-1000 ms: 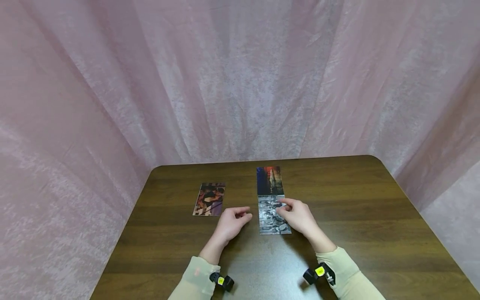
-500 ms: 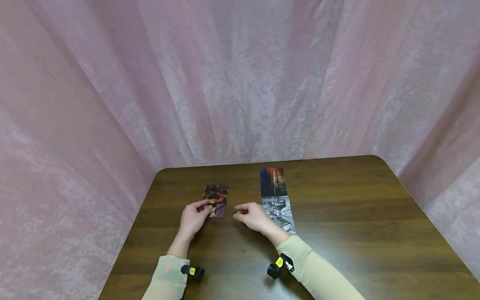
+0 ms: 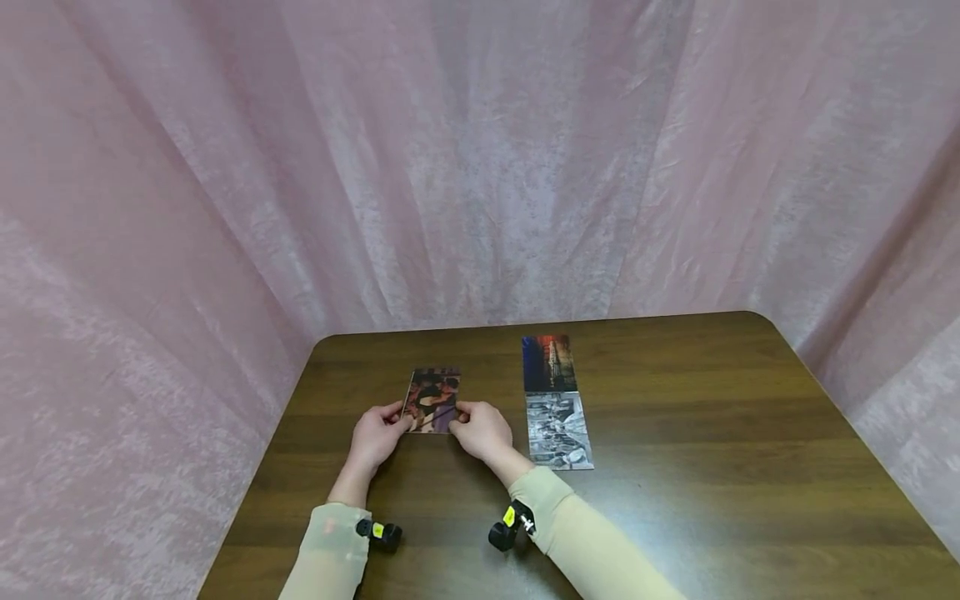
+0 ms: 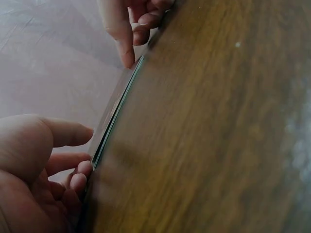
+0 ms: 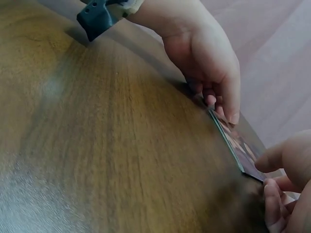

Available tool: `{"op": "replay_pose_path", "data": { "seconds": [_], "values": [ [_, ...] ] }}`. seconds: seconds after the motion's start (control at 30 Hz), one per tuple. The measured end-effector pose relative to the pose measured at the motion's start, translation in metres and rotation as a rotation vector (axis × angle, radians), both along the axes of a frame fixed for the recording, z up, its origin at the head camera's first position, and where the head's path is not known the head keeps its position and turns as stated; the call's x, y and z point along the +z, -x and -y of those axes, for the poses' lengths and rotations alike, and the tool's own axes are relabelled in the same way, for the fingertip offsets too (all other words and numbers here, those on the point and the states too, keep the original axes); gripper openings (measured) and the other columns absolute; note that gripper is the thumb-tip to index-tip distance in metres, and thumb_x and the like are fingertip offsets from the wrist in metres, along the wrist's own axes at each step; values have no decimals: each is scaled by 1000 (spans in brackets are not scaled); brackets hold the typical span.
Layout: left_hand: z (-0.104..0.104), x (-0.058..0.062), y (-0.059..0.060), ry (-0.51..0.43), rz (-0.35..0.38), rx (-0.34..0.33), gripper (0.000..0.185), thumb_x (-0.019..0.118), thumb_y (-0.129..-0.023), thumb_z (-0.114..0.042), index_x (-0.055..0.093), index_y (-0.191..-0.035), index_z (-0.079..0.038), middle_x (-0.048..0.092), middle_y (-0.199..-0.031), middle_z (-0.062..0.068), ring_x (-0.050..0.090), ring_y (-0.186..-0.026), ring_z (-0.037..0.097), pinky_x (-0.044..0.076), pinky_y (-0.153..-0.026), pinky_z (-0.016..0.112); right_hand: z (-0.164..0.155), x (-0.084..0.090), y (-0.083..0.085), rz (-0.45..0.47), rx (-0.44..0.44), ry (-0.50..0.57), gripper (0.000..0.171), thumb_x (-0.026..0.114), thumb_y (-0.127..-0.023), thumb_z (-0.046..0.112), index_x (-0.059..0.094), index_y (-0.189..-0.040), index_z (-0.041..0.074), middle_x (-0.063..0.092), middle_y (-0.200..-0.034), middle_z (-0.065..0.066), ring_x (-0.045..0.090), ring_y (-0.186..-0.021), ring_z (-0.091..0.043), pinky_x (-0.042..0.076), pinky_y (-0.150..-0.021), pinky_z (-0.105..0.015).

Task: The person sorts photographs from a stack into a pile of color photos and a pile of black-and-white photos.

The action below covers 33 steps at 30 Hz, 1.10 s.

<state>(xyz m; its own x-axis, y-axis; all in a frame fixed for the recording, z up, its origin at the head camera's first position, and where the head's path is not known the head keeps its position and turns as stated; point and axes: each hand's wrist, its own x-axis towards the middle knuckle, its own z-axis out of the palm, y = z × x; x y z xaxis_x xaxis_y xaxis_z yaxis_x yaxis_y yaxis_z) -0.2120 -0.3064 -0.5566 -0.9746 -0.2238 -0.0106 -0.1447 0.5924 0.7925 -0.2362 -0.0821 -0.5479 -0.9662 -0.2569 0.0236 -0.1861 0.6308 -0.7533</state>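
Note:
A thin stack of postcards (image 3: 431, 402) lies on the left part of the table, its top one a dark, warm-coloured painting of figures. By its near left corner, my left hand (image 3: 377, 435) pinches the stack's edge between thumb and fingers. My right hand (image 3: 483, 431) holds the opposite side, thumb on the near right corner. Layered edges of the postcards (image 4: 116, 116) show in the left wrist view, with a narrow gap between layers. To the right lie a black-and-white postcard (image 3: 558, 430) and, touching its far end, a blue-and-orange postcard (image 3: 549, 363) with a lit tower.
The brown wooden table (image 3: 697, 450) has rounded far corners. Pink curtains (image 3: 480, 167) hang just behind its far edge and at both sides. A small black camera is strapped to each wrist.
My right hand has moved left from the black-and-white postcard to the right side of the stack. My left hand has moved left and taken hold of the stack's left side.

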Motion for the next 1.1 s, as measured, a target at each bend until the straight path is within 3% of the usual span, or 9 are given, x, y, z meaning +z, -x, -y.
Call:
{"op": "replay_pose_path", "data": {
  "seconds": [0.3, 0.57, 0.67, 0.83, 0.9, 1.1],
  "values": [
    [1, 2, -1, 0, 7, 18, 47, 75, -100, -20, 68, -142, -1, 62, -111, 11, 57, -98, 28, 44, -85, 40, 5, 10, -2, 52, -1, 52, 48, 75, -95, 25, 73, -140, 9, 76, -106, 1, 69, -102, -23, 54, -88, -42],
    [0, 2, -1, -51, -16, 59, 43, 75, -100, -22, 71, -139, -4, 64, -109, 10, 55, -99, 28, 42, -87, 40, 6, 14, -3, 109, -27, 155, 49, 75, -94, 22, 72, -139, 5, 74, -106, 0, 65, -99, -20, 53, -89, -40],
    [-3, 3, -1, -93, -35, 92, 41, 75, -100, -21, 73, -138, -5, 65, -107, 8, 56, -98, 26, 42, -86, 38, 7, 15, -4, 83, -49, 211, 49, 74, -90, 17, 72, -137, 1, 74, -105, -4, 66, -100, -24, 53, -91, -42],
    [-12, 7, -2, -195, -82, 148, 38, 75, -100, -18, 75, -135, -5, 68, -106, 9, 58, -102, 25, 43, -87, 35, 8, 14, -4, 49, -91, 320, 49, 74, -89, 11, 71, -136, -3, 74, -120, -15, 67, -117, -33, 51, -101, -48],
    [-18, 10, -2, -225, -105, 164, 37, 74, -100, -18, 75, -135, -5, 68, -108, 10, 58, -105, 26, 43, -88, 34, 7, 14, -4, 53, -103, 357, 49, 74, -91, 10, 70, -138, -3, 74, -121, -16, 67, -115, -32, 52, -99, -48],
    [-40, 14, -2, -306, -161, 173, 37, 77, -99, -15, 75, -135, -3, 70, -107, 11, 59, -103, 22, 46, -83, 25, -9, 19, -1, 31, -135, 379, 46, 75, -96, 11, 69, -141, 5, 75, -102, -6, 65, -87, -17, 52, -79, -38]
  ]
}}
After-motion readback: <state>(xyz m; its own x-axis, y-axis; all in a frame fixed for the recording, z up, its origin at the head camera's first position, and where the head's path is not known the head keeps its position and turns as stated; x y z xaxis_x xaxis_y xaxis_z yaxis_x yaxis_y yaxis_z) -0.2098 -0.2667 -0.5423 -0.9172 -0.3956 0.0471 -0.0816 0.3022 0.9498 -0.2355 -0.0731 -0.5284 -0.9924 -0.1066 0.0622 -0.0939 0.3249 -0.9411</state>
